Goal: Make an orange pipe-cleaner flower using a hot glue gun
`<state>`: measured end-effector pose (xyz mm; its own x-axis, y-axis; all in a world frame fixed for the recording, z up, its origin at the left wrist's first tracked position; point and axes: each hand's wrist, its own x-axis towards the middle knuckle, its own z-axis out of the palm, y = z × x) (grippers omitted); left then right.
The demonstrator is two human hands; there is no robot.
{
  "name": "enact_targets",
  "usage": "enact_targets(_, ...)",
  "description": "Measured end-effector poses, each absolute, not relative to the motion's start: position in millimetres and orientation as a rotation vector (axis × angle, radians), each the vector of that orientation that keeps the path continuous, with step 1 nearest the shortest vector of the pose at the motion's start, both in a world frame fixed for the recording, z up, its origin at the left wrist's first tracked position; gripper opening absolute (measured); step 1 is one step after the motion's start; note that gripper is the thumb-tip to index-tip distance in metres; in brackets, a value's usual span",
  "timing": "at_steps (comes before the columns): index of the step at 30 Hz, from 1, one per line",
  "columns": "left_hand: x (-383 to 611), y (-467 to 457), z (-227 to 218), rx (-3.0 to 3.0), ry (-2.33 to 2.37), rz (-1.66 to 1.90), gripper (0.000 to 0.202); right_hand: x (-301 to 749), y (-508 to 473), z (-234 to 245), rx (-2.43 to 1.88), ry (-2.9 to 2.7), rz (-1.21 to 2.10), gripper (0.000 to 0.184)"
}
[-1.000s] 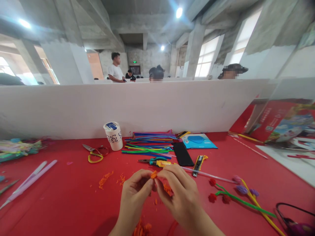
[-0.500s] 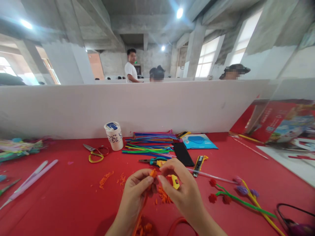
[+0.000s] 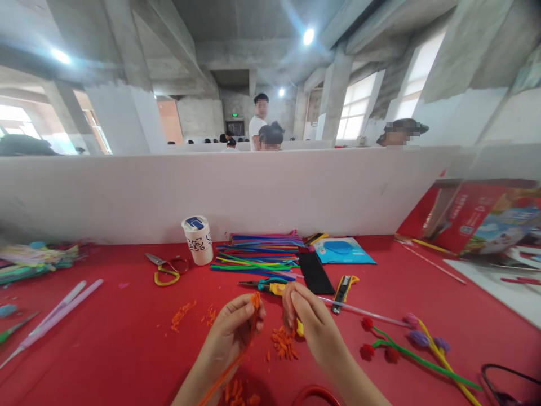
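Note:
My left hand (image 3: 236, 327) is closed on an orange pipe cleaner (image 3: 222, 376) that slants down toward the table's near edge. A small orange tuft shows at its upper end, between thumb and forefinger. My right hand (image 3: 310, 316) is a little apart from it, fingertips drawn together and turned downward; whatever they pinch, if anything, is hidden. Beneath it lie short orange clippings (image 3: 284, 344) and a mostly covered yellow object (image 3: 300, 328). More orange pieces (image 3: 235, 392) lie close to me, beside a red ring (image 3: 316, 393).
Behind my hands lie pliers (image 3: 264, 285), a pipe cleaner bundle (image 3: 257, 251), a black slab (image 3: 316, 273), a utility knife (image 3: 344, 293) and a wipes packet (image 3: 345, 250). Scissors (image 3: 163, 269) and a white canister (image 3: 198, 241) stand left; pipe-cleaner flowers (image 3: 426, 355) lie right. A white partition (image 3: 270, 192) crosses behind.
My right hand has drawn slightly away from the orange tip, its fingers now closed and pointing down. My left hand still grips the stem. Beyond the partition, the standing person appears farther right.

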<state>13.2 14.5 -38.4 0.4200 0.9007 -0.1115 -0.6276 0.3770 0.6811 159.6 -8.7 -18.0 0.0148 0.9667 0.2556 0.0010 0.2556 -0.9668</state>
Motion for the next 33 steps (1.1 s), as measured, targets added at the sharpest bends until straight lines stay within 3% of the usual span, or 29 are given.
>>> enact_targets(4, 12.1, 17.8, -34.8, 0.605, 0.563, 1.111, 0.021, 154.5, -7.3, -25.4, -1.201, -1.363, 1.061, 0.033)
enact_targets(8, 15.4, 13.5, -28.4, 0.599, 0.607, 1.163, 0.021, 145.9, -11.3, -23.6, -1.189, -1.493, 1.042, 0.014)
enact_targets(16, 19.1, 4.4, -32.4, 0.844, 0.637, 1.221, 0.010, 132.8, -11.4, -27.1, -1.015, -1.280, 1.316, 0.032)
enact_targets(19, 9.7, 7.8, -29.3, 1.186, 0.626, 1.292, 0.005, 136.4, -12.8, -26.6, -1.007, -1.313, 1.302, 0.034)
enact_targets(23, -4.2, 10.7, -19.7, 1.636, 0.568, 1.267, 0.015, 143.8, -16.5, -22.4, -0.984, -1.480, 1.209, 0.031)
enact_targets(33, -5.0, -6.6, -5.6, 1.864, 0.560, 1.301, 0.027, 156.8, -21.4, -11.6, -0.878, -1.765, 1.021, 0.023)
